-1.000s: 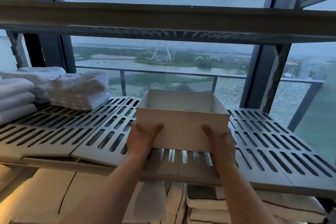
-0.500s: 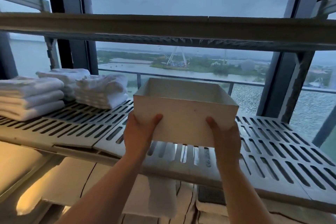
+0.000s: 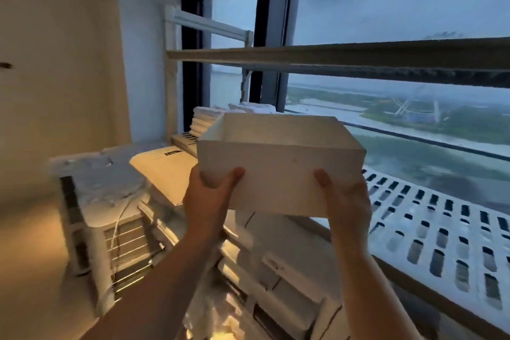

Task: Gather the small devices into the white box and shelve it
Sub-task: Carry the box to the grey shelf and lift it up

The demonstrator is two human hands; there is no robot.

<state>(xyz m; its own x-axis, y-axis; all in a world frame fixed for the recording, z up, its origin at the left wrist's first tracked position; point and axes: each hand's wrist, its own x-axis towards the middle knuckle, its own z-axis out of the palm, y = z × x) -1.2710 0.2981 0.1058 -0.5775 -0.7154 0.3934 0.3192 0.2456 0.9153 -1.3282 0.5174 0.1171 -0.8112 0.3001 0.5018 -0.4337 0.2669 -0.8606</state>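
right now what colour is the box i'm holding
The box is plain white, with no markings visible. The head view shows it best.

Unseen interior of white box [image 3: 278, 176].

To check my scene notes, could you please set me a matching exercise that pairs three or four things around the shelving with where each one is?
Things
1. white open-top rectangular box
2. stack of folded white towels
3. pale slotted shelf
4. pale upper shelf beam

Places
A. runs level above the box
B. gripped at its near lower corners by the left hand and the right hand
C. at the shelf's far end, behind the box
D. stretches away to the right, lower than the box

Pairs: 1-B, 2-C, 3-D, 4-A
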